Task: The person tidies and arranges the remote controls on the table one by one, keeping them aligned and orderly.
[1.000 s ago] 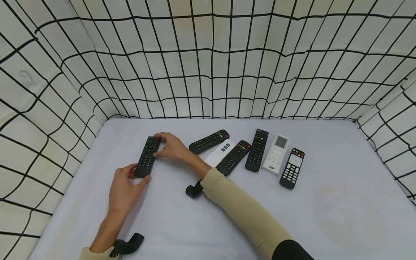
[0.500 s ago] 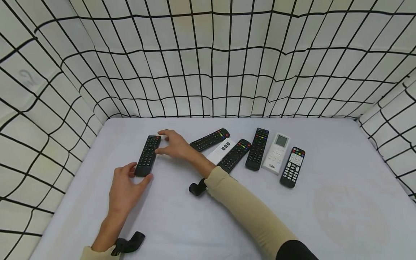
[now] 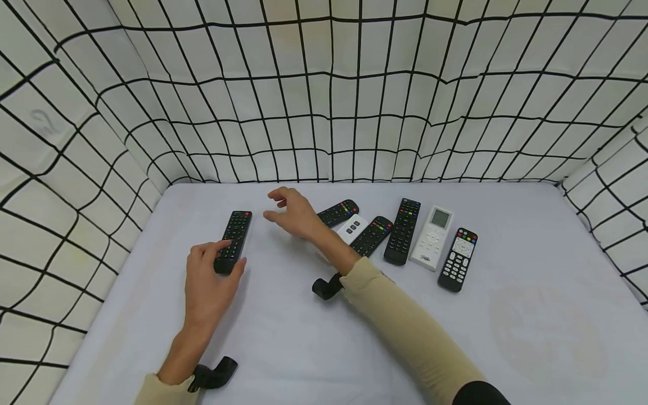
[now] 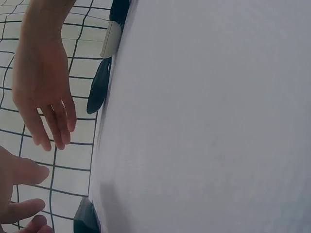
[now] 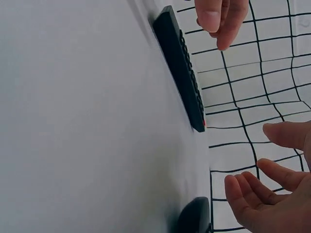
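A black remote control (image 3: 238,229) lies at the left of the white table, its button side up. Just over its near end hovers my left hand (image 3: 208,289), fingers loosely bent; the right wrist view shows a gap between that hand (image 5: 221,19) and the remote (image 5: 180,68). To the right of this remote, my right hand (image 3: 298,216) is raised off the table with thumb and fingers apart, holding nothing. Partly behind my right hand and forearm are a black remote with coloured buttons (image 3: 340,212), a white remote (image 3: 352,228) and another black remote (image 3: 372,236).
Further right lie a long black remote (image 3: 402,232), a white air-conditioner remote with a small screen (image 3: 431,238) and a black remote with white buttons (image 3: 458,260). A black grid net (image 3: 331,119) over white walls encloses the table (image 3: 324,349) at the back and sides.
My right hand has let go of the left black remote and moved right and up, away from it. My left hand has released its near end and lifted over it. The remote stays put.
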Available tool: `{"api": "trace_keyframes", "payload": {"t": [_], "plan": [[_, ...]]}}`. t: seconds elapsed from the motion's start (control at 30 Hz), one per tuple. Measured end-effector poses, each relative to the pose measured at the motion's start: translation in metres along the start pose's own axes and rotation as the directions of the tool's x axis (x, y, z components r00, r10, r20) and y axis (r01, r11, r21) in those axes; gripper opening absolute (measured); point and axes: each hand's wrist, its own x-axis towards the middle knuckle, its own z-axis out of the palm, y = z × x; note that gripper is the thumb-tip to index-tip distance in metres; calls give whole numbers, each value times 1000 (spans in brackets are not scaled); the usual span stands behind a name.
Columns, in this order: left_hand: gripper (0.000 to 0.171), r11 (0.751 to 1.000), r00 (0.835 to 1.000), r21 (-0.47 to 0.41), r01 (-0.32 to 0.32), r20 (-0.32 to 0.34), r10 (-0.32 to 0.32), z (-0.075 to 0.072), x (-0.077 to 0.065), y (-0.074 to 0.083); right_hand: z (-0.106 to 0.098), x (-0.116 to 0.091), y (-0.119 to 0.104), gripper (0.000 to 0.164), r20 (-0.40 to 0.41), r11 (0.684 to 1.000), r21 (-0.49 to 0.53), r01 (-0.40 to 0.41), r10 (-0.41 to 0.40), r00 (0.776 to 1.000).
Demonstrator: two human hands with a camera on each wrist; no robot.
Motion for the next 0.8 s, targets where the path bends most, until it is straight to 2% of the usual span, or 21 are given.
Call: {"api": "trace_keyframes", "payload": {"t": [0.2,0.47,0.8], "plan": [[42,999,999,-20,-49,11,50,7,4,8,-20,-6,3,45,-49,1000,14,-1,1,999],[40,999,995,-30,-36,90,39,16,9,15,-41,-14,12,43,-105,999,13,-39,40,994],[39,998,988,-30,-58,144,61,32,20,24,-66,-28,26,40,-167,997,-3,-73,72,983]]}}
